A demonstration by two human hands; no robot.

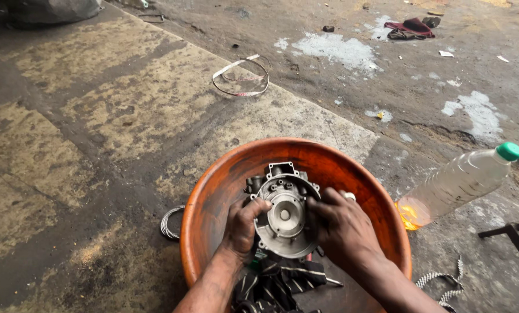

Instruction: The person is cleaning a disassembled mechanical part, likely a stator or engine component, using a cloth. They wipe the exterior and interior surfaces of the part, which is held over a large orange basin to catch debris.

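A grey metal engine part [285, 215] with a round flanged face and a small central hub stands tilted inside an orange basin [225, 179]. My left hand [243, 225] grips its left edge, thumb on the rim. On the opposite edge, my right hand [340, 227] wraps around it from the side. A dark striped rag [280, 281] lies under the part at the basin's near side.
A tilted plastic bottle [459, 182] with a green cap and a little orange liquid leans right of the basin. A coil of wire [170, 223] lies left of it. A strap loop [241, 78] and red cloth [410, 28] lie on the stained concrete farther off. Black metal frame [511, 232] at right.
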